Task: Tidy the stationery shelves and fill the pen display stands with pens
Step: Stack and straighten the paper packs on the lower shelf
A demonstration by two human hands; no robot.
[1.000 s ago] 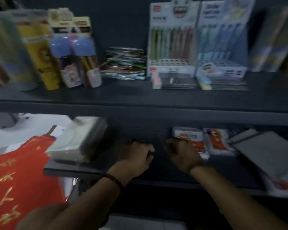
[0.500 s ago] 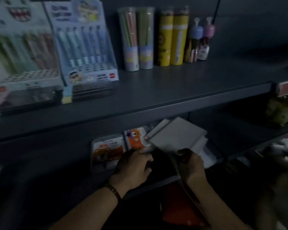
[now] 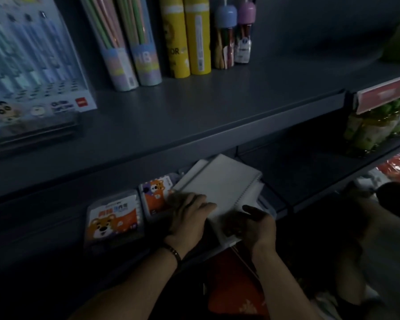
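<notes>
Tiger-print packs (image 3: 113, 220) crowd just left of the white notebook (image 3: 222, 185) on the dim lower shelf (image 3: 298, 176). The left hand (image 3: 189, 213) lies flat-fingered on its cover, and the right hand (image 3: 252, 227) grips its near corner. On the grey upper shelf (image 3: 194, 107), the pen display stand (image 3: 32, 65) sits far left, with pencil tubes (image 3: 134, 42) and yellow tubes (image 3: 185, 35) beside it. The lighting is low.

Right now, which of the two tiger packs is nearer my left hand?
The right pack, beside the white notebook; your left hand sits beside it. The other pack lies further left.
</notes>
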